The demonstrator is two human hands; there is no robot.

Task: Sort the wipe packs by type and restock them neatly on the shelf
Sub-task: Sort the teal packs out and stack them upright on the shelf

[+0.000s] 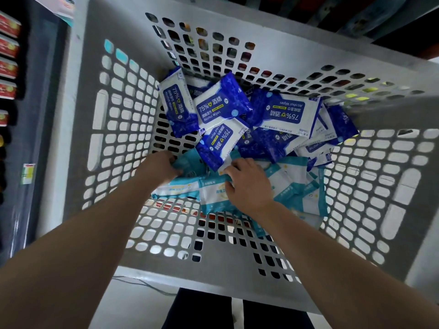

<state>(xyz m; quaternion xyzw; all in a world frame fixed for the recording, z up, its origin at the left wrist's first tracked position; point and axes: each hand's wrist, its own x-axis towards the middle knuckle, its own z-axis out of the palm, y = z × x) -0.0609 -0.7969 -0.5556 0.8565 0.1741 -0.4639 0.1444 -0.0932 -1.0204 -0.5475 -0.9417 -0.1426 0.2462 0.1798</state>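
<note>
Both hands reach into the grey basket [78, 119]. The left hand [164, 166] has its grip on a teal pack [187, 163]; the right hand [248, 184] rests spread, ungripping, on other teal packs [292, 184] near the basket's near edge. Blue packs [221, 104] pile toward the far edge.

A shop: red packaged goods [9, 47] line a shelf at the frame's left edge, with a price tag [27, 173] below.
</note>
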